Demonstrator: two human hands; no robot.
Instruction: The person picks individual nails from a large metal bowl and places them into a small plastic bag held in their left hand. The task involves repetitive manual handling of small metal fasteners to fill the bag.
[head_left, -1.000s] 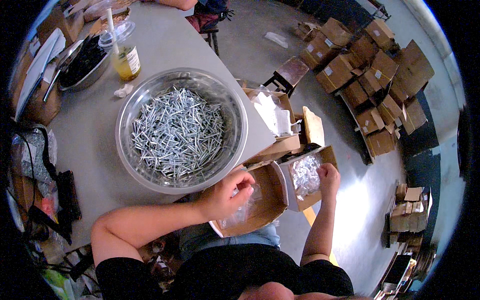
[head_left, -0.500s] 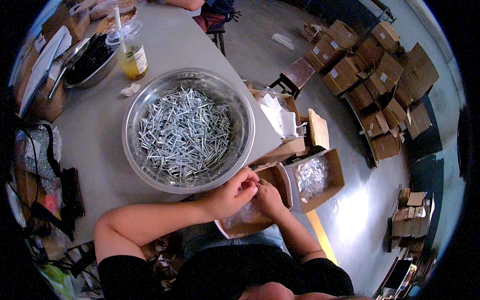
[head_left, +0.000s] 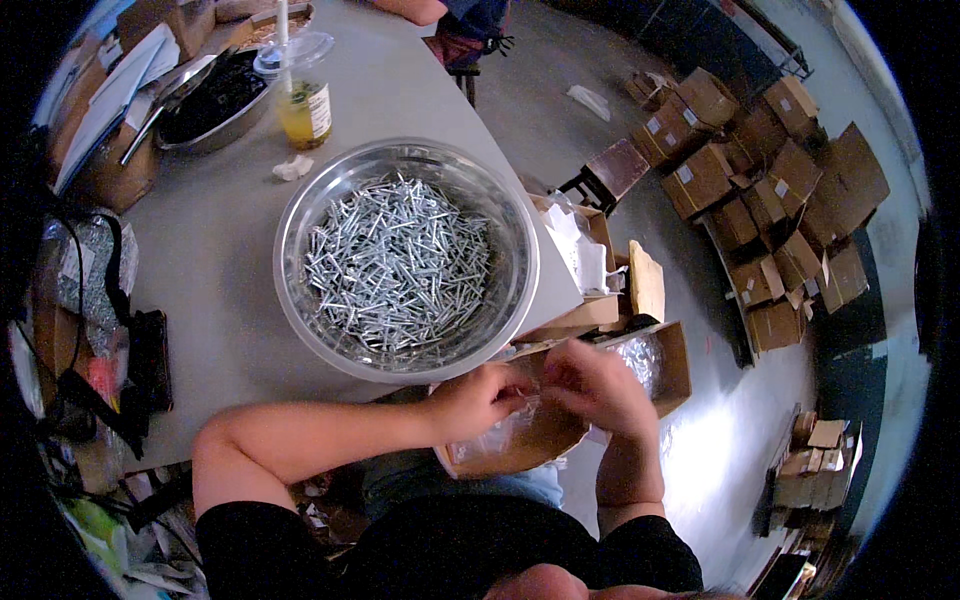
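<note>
My left hand (head_left: 482,402) is closed beside the near rim of a big metal bowl (head_left: 290,310), its fingertips on a small clear plastic bag (head_left: 522,408). To its right, my right hand (head_left: 603,388) has its fingers pinched together; what they hold, if anything, is too blurred to make out. Under both hands an open cardboard box (head_left: 540,452) rests at my lap, with more clear plastic inside. The bowl is filled with thin silvery fasteners (head_left: 400,265) that look like screws or nails.
A drink cup (head_left: 305,112) with a straw and a crumpled tissue (head_left: 293,168) stand beyond the bowl. Right of the table are a box of shiny clear packets (head_left: 640,362), a box with white paper (head_left: 578,245) and a stool (head_left: 612,170). Cardboard boxes (head_left: 770,200) are piled farther off.
My hands, close together before, are now apart; the right one has lifted and moved right. The view has shifted slightly, so the bowl appears farther right.
</note>
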